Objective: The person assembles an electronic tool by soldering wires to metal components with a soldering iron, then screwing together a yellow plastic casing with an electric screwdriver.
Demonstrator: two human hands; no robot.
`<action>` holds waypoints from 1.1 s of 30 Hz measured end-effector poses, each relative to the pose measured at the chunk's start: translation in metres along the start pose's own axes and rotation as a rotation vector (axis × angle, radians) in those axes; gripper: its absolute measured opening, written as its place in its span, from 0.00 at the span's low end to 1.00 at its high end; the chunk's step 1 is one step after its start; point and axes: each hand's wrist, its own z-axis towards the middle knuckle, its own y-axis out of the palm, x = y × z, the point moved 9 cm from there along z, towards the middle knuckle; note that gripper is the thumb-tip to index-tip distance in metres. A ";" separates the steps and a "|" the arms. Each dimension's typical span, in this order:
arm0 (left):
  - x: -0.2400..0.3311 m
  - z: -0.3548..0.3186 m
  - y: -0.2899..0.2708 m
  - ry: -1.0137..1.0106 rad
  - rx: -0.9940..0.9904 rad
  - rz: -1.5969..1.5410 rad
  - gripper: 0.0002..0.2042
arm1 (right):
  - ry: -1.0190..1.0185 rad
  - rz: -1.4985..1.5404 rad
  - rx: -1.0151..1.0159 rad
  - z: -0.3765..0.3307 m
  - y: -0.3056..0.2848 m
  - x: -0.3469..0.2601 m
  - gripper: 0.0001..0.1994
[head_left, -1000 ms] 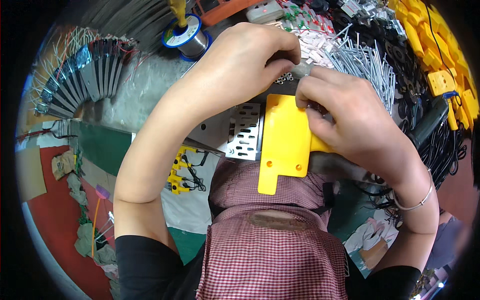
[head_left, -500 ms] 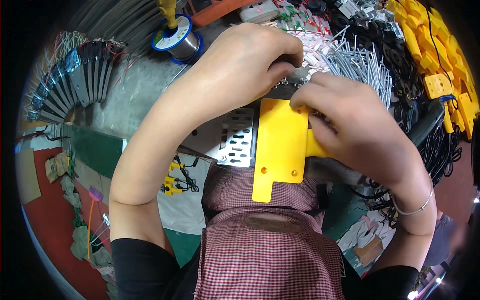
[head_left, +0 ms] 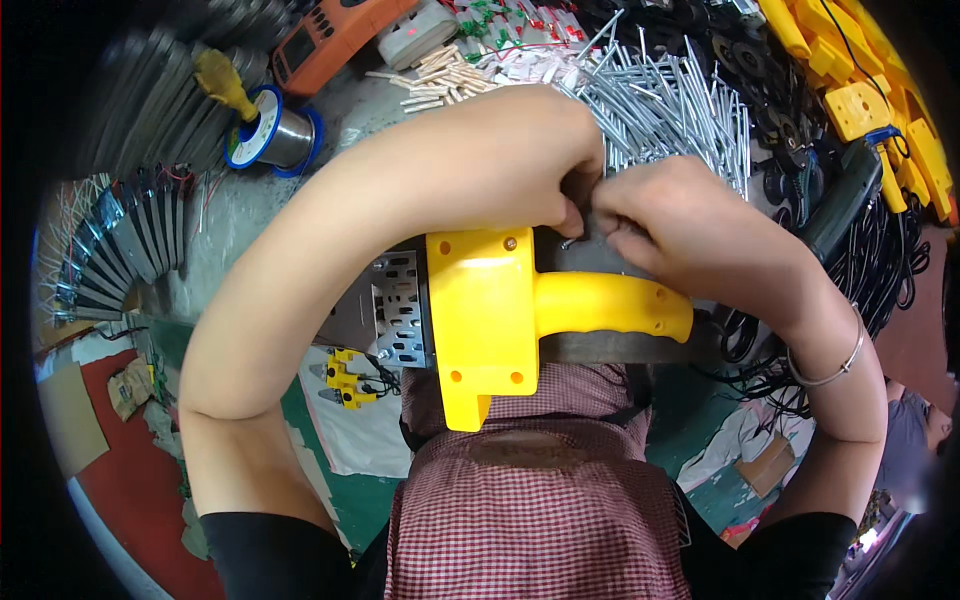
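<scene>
A yellow plastic tool housing [head_left: 485, 310] with a grip handle [head_left: 610, 305] lies at the near table edge, its handle toward the right. A perforated metal plate [head_left: 400, 310] sticks out of its left side. A screw head sits in one upper corner hole. My left hand [head_left: 550, 150] is curled with its fingertips closed just beyond the housing. A tiny metal piece [head_left: 569, 243], perhaps a screw, shows beneath its thumb. Close beside it my right hand [head_left: 660, 215] is closed above the handle; what its fingers hold, if anything, is hidden.
Long metal screws [head_left: 665, 105] are heaped beyond my hands, beside short pale sticks [head_left: 450, 75]. A solder spool [head_left: 275, 135] and an orange meter [head_left: 335, 40] stand at the far left. Yellow housings [head_left: 855, 70] and black cables [head_left: 870, 250] are piled at the right.
My right hand has left the upper right corner of the housing and closed up next to my left hand. A screw head now shows there. The view has shifted, uncovering the handle.
</scene>
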 end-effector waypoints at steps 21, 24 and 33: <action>0.017 -0.085 -0.049 0.008 0.326 0.241 0.06 | 0.243 0.478 0.083 -0.019 -0.022 -0.055 0.06; 0.008 -0.101 -0.032 0.032 0.345 0.187 0.07 | 0.068 0.361 0.002 -0.009 0.002 -0.098 0.07; 0.012 -0.109 -0.043 0.080 0.312 -0.073 0.07 | 0.084 0.043 -0.028 0.010 0.012 -0.118 0.05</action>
